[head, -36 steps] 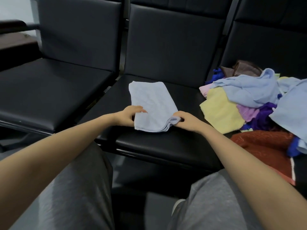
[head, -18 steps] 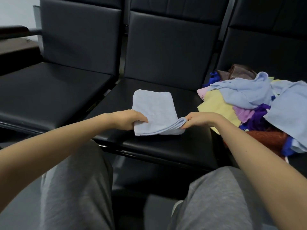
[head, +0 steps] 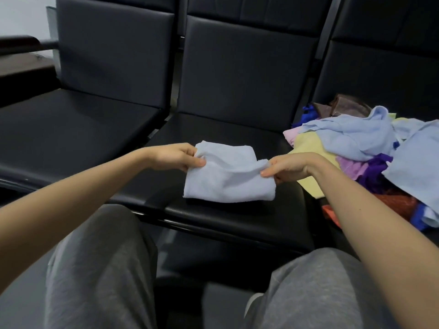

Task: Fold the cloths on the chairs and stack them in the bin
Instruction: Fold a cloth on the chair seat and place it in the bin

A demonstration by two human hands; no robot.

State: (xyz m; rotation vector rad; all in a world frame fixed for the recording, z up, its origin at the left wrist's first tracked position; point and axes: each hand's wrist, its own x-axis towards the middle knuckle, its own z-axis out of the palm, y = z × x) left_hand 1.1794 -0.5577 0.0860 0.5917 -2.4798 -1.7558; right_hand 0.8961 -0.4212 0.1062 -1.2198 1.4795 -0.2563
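In the head view, a heap of unfolded cloths in blue, yellow, purple, red and brown is seen on the seat right of the middle chair. Its yellow edge lies just behind the right hand. Grey-trousered knees are seen below that chair's front edge. The seats are black, padded and joined in a row, and a pale wall is glimpsed beyond the left chair. A folded pale blue cloth lies near the front of the middle chair's seat, its long axis running left to right. Its upper layer is pinched at the left end by the left hand and at the right end by the right hand, and sags between them.
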